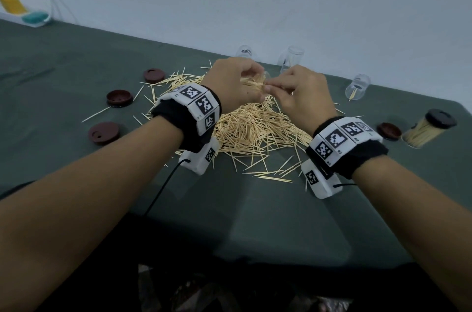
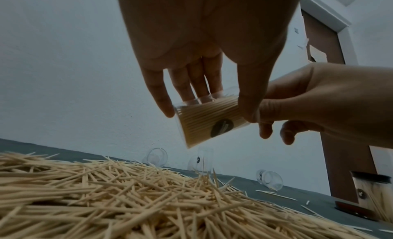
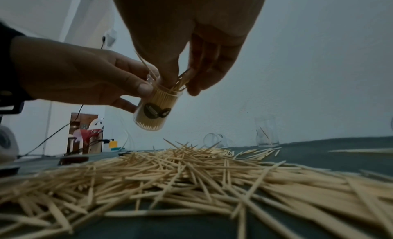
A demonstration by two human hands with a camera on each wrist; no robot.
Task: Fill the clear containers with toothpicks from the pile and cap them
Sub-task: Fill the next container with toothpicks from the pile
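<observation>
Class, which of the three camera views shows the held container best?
The left wrist view: the container shows side-on, packed with toothpicks, gripped by the left hand. The right wrist view shows it too, darker, with the right hand feeding toothpicks in. In the head view the hands hide it.

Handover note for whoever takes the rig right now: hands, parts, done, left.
Left hand grips the nearly full clear container, held tilted above the toothpick pile.
Right hand pinches a few toothpicks into its open mouth.
Done: one capped full container stands at far right.
Left: top up and cap the held one, then fill and cap three empty containers at the table's far edge. Four loose caps lie on the table.
</observation>
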